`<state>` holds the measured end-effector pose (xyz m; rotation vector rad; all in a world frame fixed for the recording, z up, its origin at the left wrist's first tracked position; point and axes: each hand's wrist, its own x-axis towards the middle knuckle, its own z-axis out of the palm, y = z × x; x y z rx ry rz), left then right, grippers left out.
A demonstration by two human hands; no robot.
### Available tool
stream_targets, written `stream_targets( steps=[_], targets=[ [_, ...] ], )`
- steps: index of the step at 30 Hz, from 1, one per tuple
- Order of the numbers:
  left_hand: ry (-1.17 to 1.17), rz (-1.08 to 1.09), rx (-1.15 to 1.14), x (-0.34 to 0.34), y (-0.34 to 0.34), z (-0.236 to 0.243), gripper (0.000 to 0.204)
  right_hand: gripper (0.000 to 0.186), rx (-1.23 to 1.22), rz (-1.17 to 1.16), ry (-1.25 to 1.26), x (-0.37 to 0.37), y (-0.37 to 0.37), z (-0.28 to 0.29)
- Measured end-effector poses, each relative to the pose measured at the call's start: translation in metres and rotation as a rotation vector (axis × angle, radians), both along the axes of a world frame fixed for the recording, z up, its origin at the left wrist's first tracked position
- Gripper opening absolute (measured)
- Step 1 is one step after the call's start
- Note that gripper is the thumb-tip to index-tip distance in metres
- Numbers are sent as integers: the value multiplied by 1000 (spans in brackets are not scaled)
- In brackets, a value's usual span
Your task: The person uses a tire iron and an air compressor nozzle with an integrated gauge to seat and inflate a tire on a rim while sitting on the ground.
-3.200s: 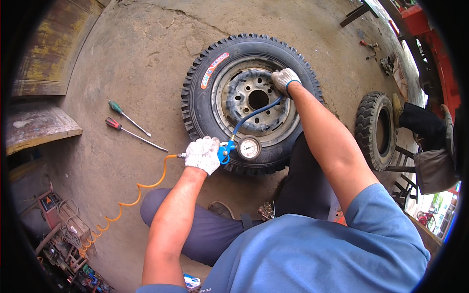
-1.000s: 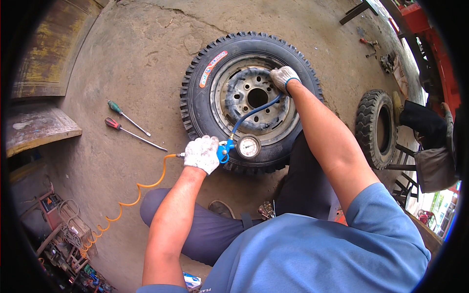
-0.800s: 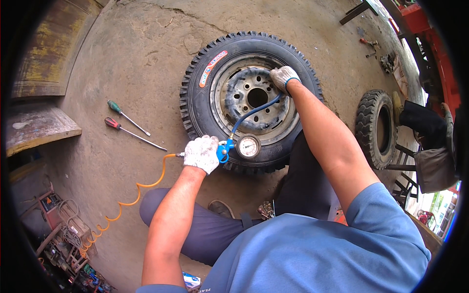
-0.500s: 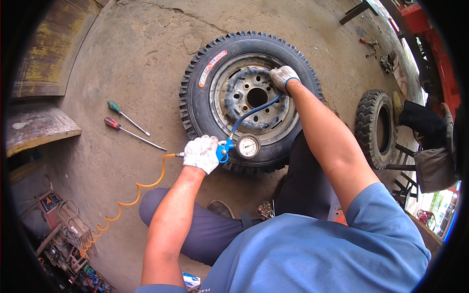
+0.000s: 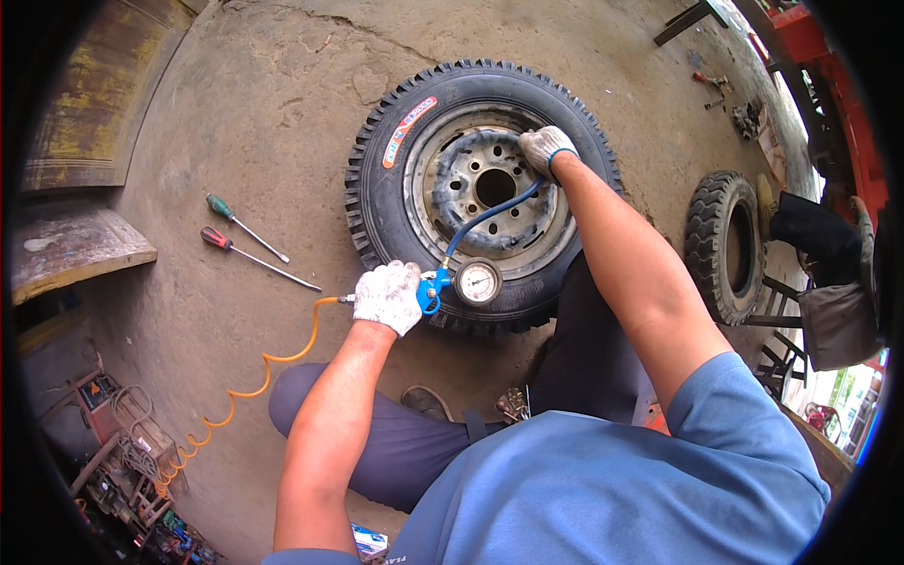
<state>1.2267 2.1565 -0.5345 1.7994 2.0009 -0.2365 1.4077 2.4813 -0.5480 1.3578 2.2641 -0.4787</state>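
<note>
My gloved left hand point(image 5: 387, 297) is closed round the handle of a blue tyre inflator point(image 5: 434, 291), which carries a round dial gauge point(image 5: 477, 282). An orange coiled air hose point(image 5: 276, 358) joins it on the left. From its other side a blue hose point(image 5: 488, 216) curves over the wheel to my right hand point(image 5: 548, 151). That hand, also gloved, grips the hose end at the rim's upper right; the fitting and valve are hidden under the fingers. The wheel lies flat on the ground, a black knobbly tyre point(image 5: 381, 212) on a worn steel rim point(image 5: 460, 179).
Two long screwdrivers, one green-handled point(image 5: 247, 226) and one red-handled point(image 5: 259, 257), lie left of the wheel. A second tyre point(image 5: 702, 247) stands at the right beside another person's leg point(image 5: 815, 235). A wooden bench point(image 5: 80, 247) and a cluttered tool rack point(image 5: 122, 471) are at the left.
</note>
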Motion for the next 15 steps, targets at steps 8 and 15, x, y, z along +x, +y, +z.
stream_targets(
  steps=[8,15],
  targets=[
    [-15,21,-10,2,4,9,25,32,72,221,-92,3,4,-7],
    [27,48,64,-5,8,14,25,32,-26,-57,43,-1,-4,8]
  ],
)
